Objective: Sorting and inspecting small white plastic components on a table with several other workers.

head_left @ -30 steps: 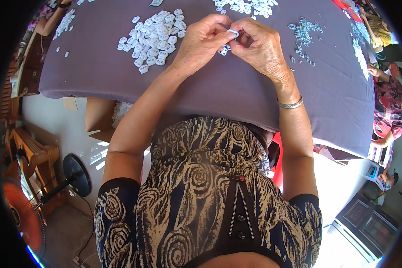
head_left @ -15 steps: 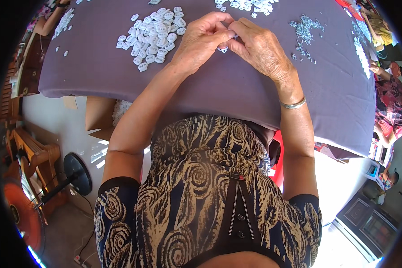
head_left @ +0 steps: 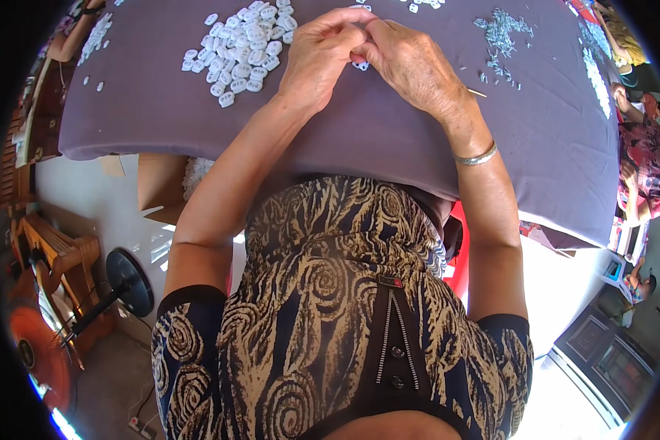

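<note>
My left hand (head_left: 317, 62) and my right hand (head_left: 416, 70) meet over the far middle of the cloth-covered table. Their fingers are closed in a pinch, fingertips touching, and whatever they hold is hidden behind them. Just below the fingertips shows part of a small white plastic piece (head_left: 360, 66). Left of my left hand lies a heap of small white oval pieces with holes (head_left: 243, 53). To the right of my right hand is a scattered pile of small grey metal-looking bits (head_left: 501, 35). A thin pale stick (head_left: 478, 93) pokes out beside my right wrist.
A dark purplish cloth (head_left: 374, 139) covers the table. More white pieces (head_left: 95, 40) lie at the far left, others (head_left: 596, 82) along the right edge. An open cardboard box (head_left: 159, 183) stands below the table, a fan (head_left: 40, 345) at lower left. Other people sit at the right (head_left: 642, 161).
Both hands stay together, the fingers shifting slightly and the view moving a little. A thin stick now shows by my right wrist.
</note>
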The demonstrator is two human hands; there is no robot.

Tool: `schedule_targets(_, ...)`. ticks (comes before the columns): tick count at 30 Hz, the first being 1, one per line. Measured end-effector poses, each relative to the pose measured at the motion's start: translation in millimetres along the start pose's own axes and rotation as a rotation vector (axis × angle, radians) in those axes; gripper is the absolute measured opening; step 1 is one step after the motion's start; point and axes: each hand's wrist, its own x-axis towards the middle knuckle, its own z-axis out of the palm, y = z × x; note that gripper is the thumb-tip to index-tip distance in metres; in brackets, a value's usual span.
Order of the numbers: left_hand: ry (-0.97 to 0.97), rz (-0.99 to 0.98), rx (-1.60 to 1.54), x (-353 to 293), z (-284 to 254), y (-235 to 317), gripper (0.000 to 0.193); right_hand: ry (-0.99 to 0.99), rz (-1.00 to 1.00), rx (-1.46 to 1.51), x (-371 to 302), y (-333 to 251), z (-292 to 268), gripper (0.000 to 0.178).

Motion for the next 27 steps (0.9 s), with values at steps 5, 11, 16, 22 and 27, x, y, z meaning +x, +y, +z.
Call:
schedule_targets(5,0.061,0.04,-0.038,5.6,-4.1,-9.4,0.018,0.071,-0.106,-0.021,5.5,-3.6,-6.2,0.026)
schedule_targets(11,0.108,0.094,0.073,6.7,-7.9,-5.0,0.016,0.088,-0.066,0.032,7.2,-5.4,-18.0,0.024)
schedule_targets(16,0.087,0.171,0.637,22.3,-46.5,21.9,0.015,0.272,0.152,0.116,1.9,29.1,-22.3,0.018)
schedule_targets(22,0.233,0.397,1.487,16.5,-55.8,63.5,0.01,-0.127,0.408,0.291,-2.0,28.0,-23.4,0.014)
schedule_targets(27,0.261,0.595,1.328,20.2,-54.2,58.7,0.015,-0.082,0.077,0.285,-2.7,22.0,-1.2,0.016)
